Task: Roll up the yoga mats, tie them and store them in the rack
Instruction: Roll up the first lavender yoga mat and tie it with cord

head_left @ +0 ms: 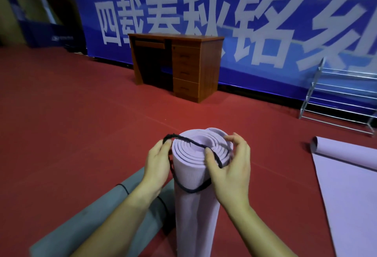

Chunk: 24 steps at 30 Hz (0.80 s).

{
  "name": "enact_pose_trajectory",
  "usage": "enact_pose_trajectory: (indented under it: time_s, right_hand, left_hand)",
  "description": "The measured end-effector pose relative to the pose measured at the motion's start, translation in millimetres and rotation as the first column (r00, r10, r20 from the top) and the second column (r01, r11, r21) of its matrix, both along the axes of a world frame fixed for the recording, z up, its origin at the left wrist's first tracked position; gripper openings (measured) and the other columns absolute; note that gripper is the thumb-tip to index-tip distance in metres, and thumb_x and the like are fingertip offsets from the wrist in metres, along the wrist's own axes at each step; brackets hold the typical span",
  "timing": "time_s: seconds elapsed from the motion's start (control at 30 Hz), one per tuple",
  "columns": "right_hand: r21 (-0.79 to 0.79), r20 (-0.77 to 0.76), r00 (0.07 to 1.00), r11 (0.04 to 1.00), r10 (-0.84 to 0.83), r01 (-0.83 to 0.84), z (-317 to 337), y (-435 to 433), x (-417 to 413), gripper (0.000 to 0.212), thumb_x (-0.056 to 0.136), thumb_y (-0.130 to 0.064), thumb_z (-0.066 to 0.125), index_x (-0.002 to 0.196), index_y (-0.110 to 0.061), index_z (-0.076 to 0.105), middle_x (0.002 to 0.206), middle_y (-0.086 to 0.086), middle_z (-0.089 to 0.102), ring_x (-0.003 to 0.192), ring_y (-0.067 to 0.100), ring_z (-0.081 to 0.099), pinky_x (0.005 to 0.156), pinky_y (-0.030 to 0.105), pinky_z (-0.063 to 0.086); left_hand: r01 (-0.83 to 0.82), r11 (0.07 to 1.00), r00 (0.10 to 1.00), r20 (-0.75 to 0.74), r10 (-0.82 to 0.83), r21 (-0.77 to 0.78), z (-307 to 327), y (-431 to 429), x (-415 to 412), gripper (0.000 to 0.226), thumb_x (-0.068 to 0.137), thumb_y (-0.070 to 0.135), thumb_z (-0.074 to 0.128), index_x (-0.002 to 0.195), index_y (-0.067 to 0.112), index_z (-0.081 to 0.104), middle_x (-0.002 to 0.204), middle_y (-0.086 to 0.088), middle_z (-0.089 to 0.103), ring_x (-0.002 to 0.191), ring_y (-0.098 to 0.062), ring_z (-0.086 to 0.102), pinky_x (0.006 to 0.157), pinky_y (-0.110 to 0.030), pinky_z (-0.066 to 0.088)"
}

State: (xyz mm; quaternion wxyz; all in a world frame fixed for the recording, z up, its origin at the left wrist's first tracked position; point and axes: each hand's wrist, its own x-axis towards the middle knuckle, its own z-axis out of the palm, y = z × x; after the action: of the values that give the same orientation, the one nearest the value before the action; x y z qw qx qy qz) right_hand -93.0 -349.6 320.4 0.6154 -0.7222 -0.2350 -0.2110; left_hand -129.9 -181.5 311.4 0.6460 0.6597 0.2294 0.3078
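Red floor (81, 134); cord (191, 143) seemingly round mat (195, 205)

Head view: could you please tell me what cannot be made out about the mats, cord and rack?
In the head view:
Lilac rolled mat: bottom end cut off by lower edge.
Black cord: back run hidden behind the roll; whether knotted, cannot tell.
Grey rolled mat: near end cut off by lower edge.
Metal rack: right part beyond right edge.
Flat lilac mat: right side beyond right edge.
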Motion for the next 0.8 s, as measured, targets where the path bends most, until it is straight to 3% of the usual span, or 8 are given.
enact_pose_trajectory:
  time_s: [0.1, 0.3, 0.47, 0.6, 0.63, 0.7, 0.77, 0.8]
  right_hand:
    - [-0.056, -0.144, 0.990, 0.998, -0.003, -0.005, 7, -5, -6, 0.031, 0.082, -0.034, 0.080, 0.097, -0.037, 0.053, 0.116, -0.009, 0.061, 0.117, 0.003, 0.055, 0.089, 0.008, 0.039]
    - [-0.139, -0.075, 0.997, 0.990, -0.019, 0.008, 16, -14, 1, 0.018, 0.097, -0.025, 0.068, 0.080, -0.022, 0.060, 0.070, -0.007, 0.063, 0.064, 0.007, 0.052, 0.066, 0.030, 0.043]
    - [-0.204, -0.097, 0.984, 0.971, -0.148, 0.126, 22, -13, 32, 0.025, 0.105, -0.027, 0.055, 0.087, -0.010, 0.055, 0.073, 0.002, 0.069, 0.068, 0.022, 0.057, 0.066, 0.041, 0.035]
    - [-0.224, -0.361, 0.931, 0.974, -0.049, -0.036, 26, -7, 78, 0.036, 0.106, -0.025, 0.053, 0.077, -0.008, 0.063, 0.066, 0.000, 0.074, 0.070, 0.024, 0.065, 0.068, 0.034, 0.048]
    - [-0.152, -0.500, 0.865, 0.979, 0.040, -0.134, 24, -2, 86, 0.039, 0.107, -0.020, 0.053, 0.072, -0.007, 0.066, 0.061, 0.001, 0.072, 0.066, 0.025, 0.063, 0.065, 0.031, 0.050]
    - [0.117, -0.803, 0.541, 0.956, 0.250, -0.268, 15, 9, 99, 0.030, 0.105, -0.005, 0.054, 0.082, 0.005, 0.071, 0.074, 0.013, 0.074, 0.075, 0.028, 0.066, 0.068, 0.032, 0.058]
    - [0.279, -0.908, 0.243, 0.924, 0.343, -0.262, -4, 18, 106, 0.019, 0.096, 0.009, 0.051, 0.099, 0.010, 0.069, 0.098, 0.021, 0.071, 0.094, 0.031, 0.066, 0.088, 0.037, 0.057]
    - [0.287, -0.917, 0.208, 0.925, 0.340, -0.248, -12, 21, 107, 0.024, 0.090, 0.012, 0.048, 0.096, 0.005, 0.070, 0.095, 0.019, 0.067, 0.089, 0.027, 0.062, 0.084, 0.031, 0.054]
  left_hand:
    - [-0.019, 1.000, 0.994, -0.108, 0.021, 0.018, 8, 6, 4, 0.033, 0.086, 0.044, 0.060, 0.088, 0.012, 0.071, 0.088, -0.006, 0.075, 0.078, -0.016, 0.058, 0.078, -0.044, 0.051]
    - [0.064, 0.998, 0.967, -0.248, -0.064, -0.006, 31, 15, 11, 0.027, 0.070, 0.047, 0.059, 0.070, 0.021, 0.069, 0.076, -0.002, 0.070, 0.075, -0.024, 0.051, 0.070, -0.037, 0.042]
    - [0.021, 0.999, 0.936, -0.353, -0.003, 0.047, 37, 26, 20, 0.040, 0.061, 0.058, 0.066, 0.049, 0.020, 0.060, 0.061, -0.008, 0.058, 0.066, -0.033, 0.045, 0.064, -0.037, 0.035]
    - [0.035, 0.998, 0.923, -0.381, -0.054, -0.055, 34, 39, 34, 0.040, 0.065, 0.050, 0.067, 0.066, 0.010, 0.073, 0.084, -0.018, 0.076, 0.077, -0.034, 0.069, 0.073, -0.039, 0.056]
    - [0.085, 0.991, 0.920, -0.372, -0.118, -0.105, 33, 39, 36, 0.034, 0.077, 0.040, 0.066, 0.074, 0.007, 0.074, 0.078, -0.012, 0.076, 0.077, -0.030, 0.069, 0.071, -0.037, 0.059]
    - [0.182, 0.938, 0.891, -0.355, -0.284, -0.295, 20, 38, 34, 0.024, 0.099, 0.017, 0.052, 0.082, 0.006, 0.065, 0.060, -0.001, 0.070, 0.071, -0.023, 0.061, 0.062, -0.028, 0.053]
    - [0.163, 0.835, 0.860, -0.339, -0.381, -0.525, 3, 44, 32, 0.023, 0.099, 0.012, 0.047, 0.084, 0.004, 0.063, 0.066, -0.008, 0.070, 0.075, -0.028, 0.060, 0.069, -0.031, 0.050]
    - [0.137, 0.799, 0.852, -0.343, -0.396, -0.585, -6, 51, 33, 0.022, 0.095, 0.011, 0.049, 0.082, 0.005, 0.065, 0.071, -0.011, 0.069, 0.075, -0.028, 0.061, 0.070, -0.032, 0.051]
